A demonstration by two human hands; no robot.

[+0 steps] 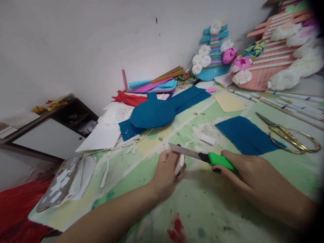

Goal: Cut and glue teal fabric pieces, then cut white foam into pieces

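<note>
My left hand (165, 173) is closed around a small white foam piece (180, 163) just above the paint-stained green table (202, 209). My right hand (249, 172) grips a green-handled utility knife (217, 159). Its blade (183, 150) points left and lies across the top of the white piece. Another small white block (207, 139) lies on the table just beyond the blade. A flat blue foam sheet (246, 135) lies behind my right hand.
Gold scissors (288, 135) lie at the right, white sticks (291, 101) beyond them. A blue guitar-shaped cutout (157, 113) sits mid-table, with white sheets (106, 131) and scraps at the left. Coloured paper strips (157, 84), flower-decorated craft models (215, 54) and a phone (60, 182) lie around.
</note>
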